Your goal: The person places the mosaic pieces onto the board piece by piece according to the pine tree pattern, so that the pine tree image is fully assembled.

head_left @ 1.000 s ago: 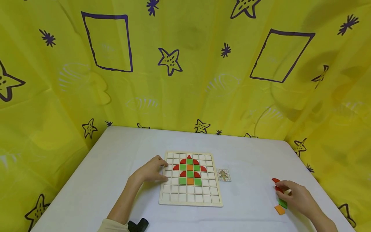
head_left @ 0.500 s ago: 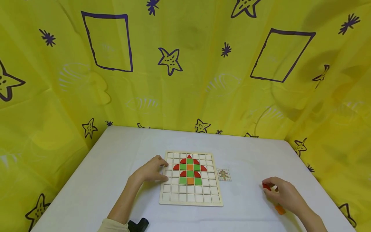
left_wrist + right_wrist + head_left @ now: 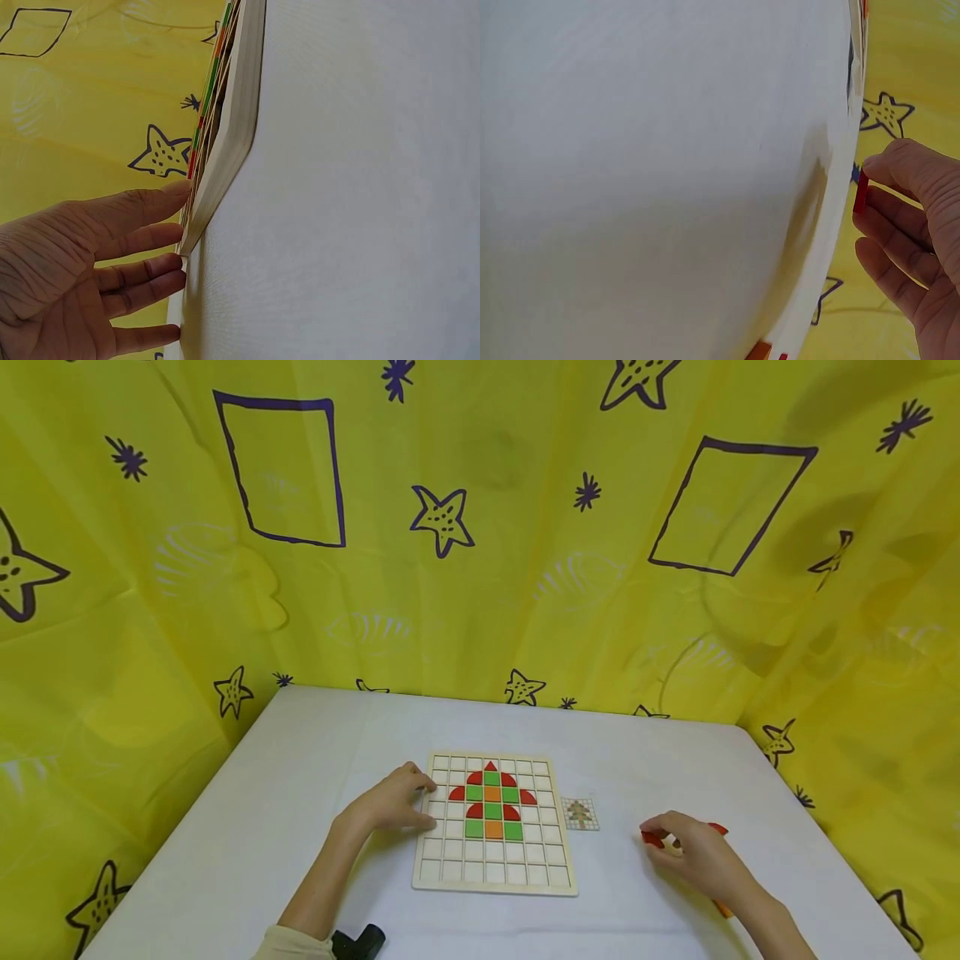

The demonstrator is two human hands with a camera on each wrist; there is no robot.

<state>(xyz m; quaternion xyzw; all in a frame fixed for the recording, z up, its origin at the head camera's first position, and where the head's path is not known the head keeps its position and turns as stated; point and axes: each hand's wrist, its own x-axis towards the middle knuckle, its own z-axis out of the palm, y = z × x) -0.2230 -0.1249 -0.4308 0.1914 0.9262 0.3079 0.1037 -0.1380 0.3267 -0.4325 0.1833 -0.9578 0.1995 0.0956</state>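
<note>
My right hand (image 3: 693, 850) pinches a small red tile (image 3: 861, 191) between thumb and fingertips, raised over the table right of the board. Seen edge-on in the right wrist view, the tile is thin and flat. My left hand (image 3: 386, 800) rests at the left edge of the wooden grid board (image 3: 450, 870), its thumb and extended fingers (image 3: 146, 285) touching that edge. Red, green and orange tiles form a tree shape in the board's upper and middle cells. Another red tile (image 3: 718, 828) and an orange tile (image 3: 722, 908) show partly behind my right hand and wrist.
A small pattern card (image 3: 581, 815) with a tree picture lies against the board's right side. At the front edge, near the left sleeve (image 3: 292, 945), is a black object (image 3: 360, 943). Yellow printed curtain (image 3: 480, 585) encloses the white table (image 3: 337, 727).
My right hand has moved left from the loose tiles toward the board, carrying the red tile. The left hand and the board have stayed put.
</note>
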